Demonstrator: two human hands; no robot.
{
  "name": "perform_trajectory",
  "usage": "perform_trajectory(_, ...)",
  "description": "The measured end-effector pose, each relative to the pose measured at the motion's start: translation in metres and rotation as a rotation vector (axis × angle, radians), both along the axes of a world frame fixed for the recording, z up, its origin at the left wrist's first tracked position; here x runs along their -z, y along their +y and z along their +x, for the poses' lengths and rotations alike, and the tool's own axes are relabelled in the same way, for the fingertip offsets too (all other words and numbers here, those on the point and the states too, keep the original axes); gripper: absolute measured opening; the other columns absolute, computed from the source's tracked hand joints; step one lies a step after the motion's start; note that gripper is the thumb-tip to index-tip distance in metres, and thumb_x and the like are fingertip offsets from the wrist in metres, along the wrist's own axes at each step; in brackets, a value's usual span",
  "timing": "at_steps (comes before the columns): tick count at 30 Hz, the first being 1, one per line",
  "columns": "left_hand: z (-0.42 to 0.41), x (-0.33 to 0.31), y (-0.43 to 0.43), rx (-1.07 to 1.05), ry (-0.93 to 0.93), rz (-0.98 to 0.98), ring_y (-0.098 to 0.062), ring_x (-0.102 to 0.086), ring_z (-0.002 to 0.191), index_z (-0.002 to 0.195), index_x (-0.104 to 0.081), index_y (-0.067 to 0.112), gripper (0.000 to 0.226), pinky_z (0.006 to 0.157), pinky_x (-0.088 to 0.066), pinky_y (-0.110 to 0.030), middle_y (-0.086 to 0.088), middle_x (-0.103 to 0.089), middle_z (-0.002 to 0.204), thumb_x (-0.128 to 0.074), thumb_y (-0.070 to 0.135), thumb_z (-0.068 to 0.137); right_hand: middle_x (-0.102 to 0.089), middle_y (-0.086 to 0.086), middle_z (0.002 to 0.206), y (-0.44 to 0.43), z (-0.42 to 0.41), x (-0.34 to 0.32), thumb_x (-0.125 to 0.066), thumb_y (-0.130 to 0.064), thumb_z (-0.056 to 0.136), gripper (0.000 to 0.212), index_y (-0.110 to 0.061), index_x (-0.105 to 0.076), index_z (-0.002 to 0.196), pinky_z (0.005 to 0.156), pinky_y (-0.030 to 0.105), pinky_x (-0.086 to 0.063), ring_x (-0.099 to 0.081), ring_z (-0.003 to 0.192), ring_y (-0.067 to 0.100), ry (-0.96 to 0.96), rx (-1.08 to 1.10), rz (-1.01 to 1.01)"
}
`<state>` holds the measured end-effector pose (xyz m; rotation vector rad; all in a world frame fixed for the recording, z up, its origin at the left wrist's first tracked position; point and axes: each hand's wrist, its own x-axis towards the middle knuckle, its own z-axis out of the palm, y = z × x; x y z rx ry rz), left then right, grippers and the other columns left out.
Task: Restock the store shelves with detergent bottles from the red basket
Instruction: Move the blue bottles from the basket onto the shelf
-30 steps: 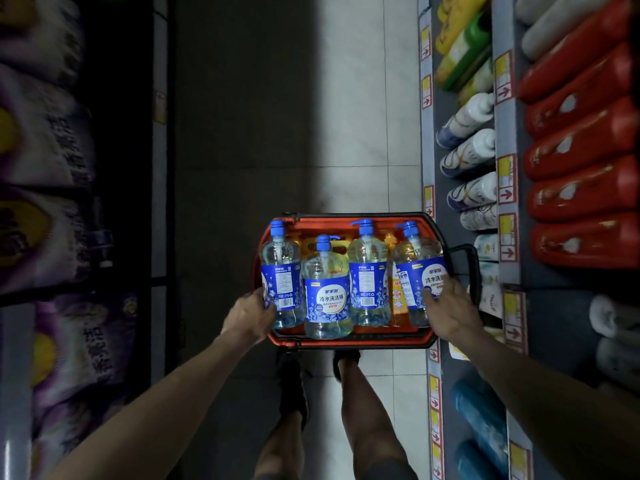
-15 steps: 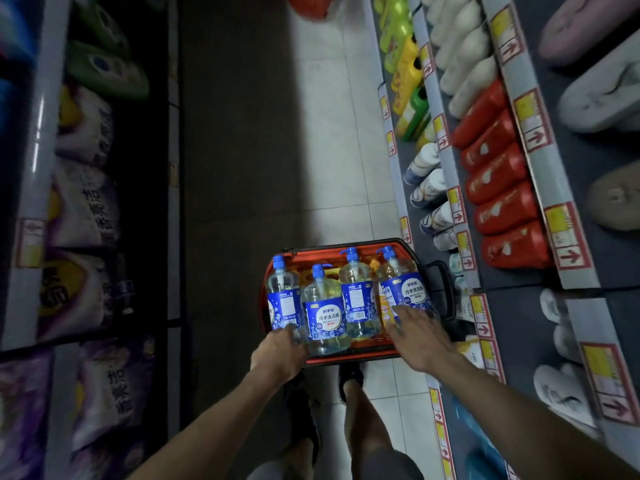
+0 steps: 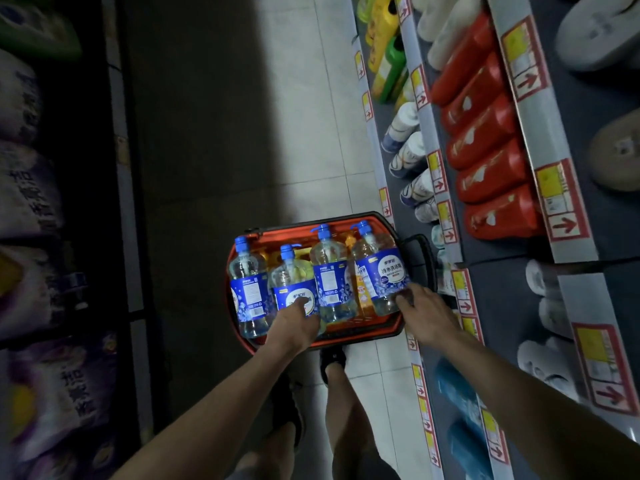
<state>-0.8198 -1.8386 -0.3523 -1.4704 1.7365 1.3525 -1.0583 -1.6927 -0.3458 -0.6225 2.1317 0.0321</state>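
left edge: dark shelving stacked with purple-and-white bagged goods [image 3: 31, 188] fills the whole left side of the frame, mostly in shadow
open room: pale tiled aisle floor [image 3: 304, 98] is free from the basket up to top centre, so there's space between the two racks
basket: red plastic basket with a black rim [image 3: 363, 332] sits centre frame, just above the person's black shoe [image 3: 332, 358]
tight spot: its black loop handle [image 3: 424, 258] hangs out right, just beside the grey price-tag shelf rail [image 3: 440, 188]
left hand: left hand [image 3: 298, 323] comes in from bottom centre with its fingers laid over the front of the second clear blue-labelled bottle [image 3: 291, 278]. Thumb's hidden, so can't tell if it's a real grip
right hand: right hand [image 3: 426, 313] comes in from lower right, fingers curled round the lower side of the rightmost clear blue-labelled bottle [image 3: 379, 271], holding it
bottles: four in a row along the basket's near side, packed together. They have blue pump caps and clear liquid, and the rightmost one tips left
behind them: orange-yellow bottles [image 3: 362, 292]
right edge: red plastic bottles [image 3: 485, 133] and pale slippers [image 3: 547, 306] on the shelves
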Motion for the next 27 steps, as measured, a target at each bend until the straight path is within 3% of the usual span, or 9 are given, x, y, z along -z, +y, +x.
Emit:
perform_trajectory(3, -0.028, 0.018, 0.004, -0.165, 0.040, 0.084, -0.024, -0.067, 0.089, 0.146, -0.057, 0.012, 0.045, 0.070, -0.049, -0.027, -0.017, -0.070, 0.127, -0.056, 0.030, 0.104, -0.057, 0.014, 0.151, -0.008, -0.016, 0.016, -0.048, -0.040, 0.109, 0.050, -0.019, -0.047, 0.154, 0.102, 0.041, -0.048, -0.058, 0.130, 0.036, -0.019, 0.139, -0.027)
perform_trajectory(5, -0.049, 0.032, 0.006, -0.411, 0.060, 0.219, -0.026, -0.066, 0.084, 0.122, -0.072, 0.012, 0.025, 0.075, -0.057, -0.033, -0.015, -0.073, 0.109, -0.059, 0.023, 0.104, -0.055, 0.017, 0.153, -0.015, -0.026, 0.028, -0.050, -0.038, 0.110, 0.054, -0.017, -0.041, 0.159, 0.099, 0.037, -0.045, -0.055, 0.134, 0.037, -0.045, 0.239, -0.016)
perform_trajectory(7, -0.071, 0.042, 0.009, -0.660, 0.058, 0.372, -0.027, -0.066, 0.083, 0.095, -0.072, 0.013, 0.016, 0.087, -0.060, -0.044, -0.012, -0.071, 0.097, -0.058, 0.014, 0.102, -0.052, 0.015, 0.156, -0.021, -0.035, 0.041, -0.052, -0.042, 0.109, 0.060, -0.017, -0.037, 0.162, 0.098, 0.034, -0.042, -0.054, 0.137, 0.036, -0.082, 0.347, -0.018)
perform_trajectory(9, -0.090, 0.050, 0.011, -0.750, 0.092, 0.454, -0.024, -0.065, 0.080, 0.099, -0.068, 0.009, 0.013, 0.078, -0.058, -0.037, -0.011, -0.068, 0.096, -0.057, 0.014, 0.100, -0.052, 0.012, 0.158, -0.027, -0.042, 0.056, -0.053, -0.050, 0.106, 0.068, -0.018, -0.035, 0.163, 0.107, 0.040, -0.046, -0.055, 0.137, 0.034, -0.129, 0.452, -0.038)
perform_trajectory(14, -0.132, 0.061, 0.014, -0.894, 0.177, 0.546, -0.021, -0.064, 0.082, 0.115, -0.064, 0.009, 0.016, 0.059, -0.057, -0.024, -0.008, -0.070, 0.093, -0.056, 0.018, 0.103, -0.057, 0.011, 0.153, -0.043, -0.057, 0.085, -0.058, -0.045, 0.105, 0.067, -0.013, -0.041, 0.161, 0.091, 0.032, -0.046, -0.060, 0.131, 0.032, -0.181, 0.594, -0.062)
perform_trajectory(18, -0.154, 0.075, 0.017, -0.901, 0.215, 0.504, -0.017, -0.073, 0.083, 0.129, -0.060, 0.014, 0.025, 0.061, -0.055, -0.028, -0.003, -0.077, 0.104, -0.052, 0.017, 0.105, -0.074, 0.010, 0.123, -0.046, -0.060, 0.103, -0.056, -0.047, 0.105, 0.052, -0.013, -0.058, 0.145, 0.072, 0.030, -0.051, -0.071, 0.095, 0.021, -0.241, 0.624, -0.058)
perform_trajectory(20, -0.159, 0.083, 0.020, -0.915, 0.221, 0.485, -0.011, -0.077, 0.069, 0.128, -0.059, 0.015, 0.023, 0.052, -0.056, -0.024, 0.001, -0.078, 0.093, -0.053, 0.018, 0.106, -0.076, 0.008, 0.108, -0.049, -0.059, 0.108, -0.049, -0.049, 0.108, 0.046, -0.013, -0.066, 0.131, 0.063, 0.027, -0.046, -0.070, 0.082, 0.018, -0.230, 0.601, -0.036)
perform_trajectory(24, -0.168, 0.090, 0.022, -0.954, 0.208, 0.465, -0.003, -0.074, 0.058, 0.115, -0.062, 0.019, 0.010, 0.043, -0.054, -0.020, 0.000, -0.076, 0.092, -0.058, 0.024, 0.108, -0.074, 0.011, 0.105, -0.059, -0.064, 0.114, -0.040, -0.057, 0.107, 0.057, -0.010, -0.071, 0.118, 0.061, 0.027, -0.044, -0.067, 0.076, 0.021, -0.181, 0.549, 0.033)
perform_trajectory(27, -0.169, 0.099, 0.024, -0.966, 0.198, 0.477, -0.005, -0.074, 0.057, 0.104, -0.060, 0.023, 0.005, 0.053, -0.056, -0.027, 0.004, -0.076, 0.085, -0.061, 0.028, 0.107, -0.072, 0.009, 0.093, -0.062, -0.068, 0.119, -0.040, -0.052, 0.110, 0.054, -0.009, -0.072, 0.115, 0.055, 0.027, -0.039, -0.064, 0.068, 0.017, -0.166, 0.564, 0.061)
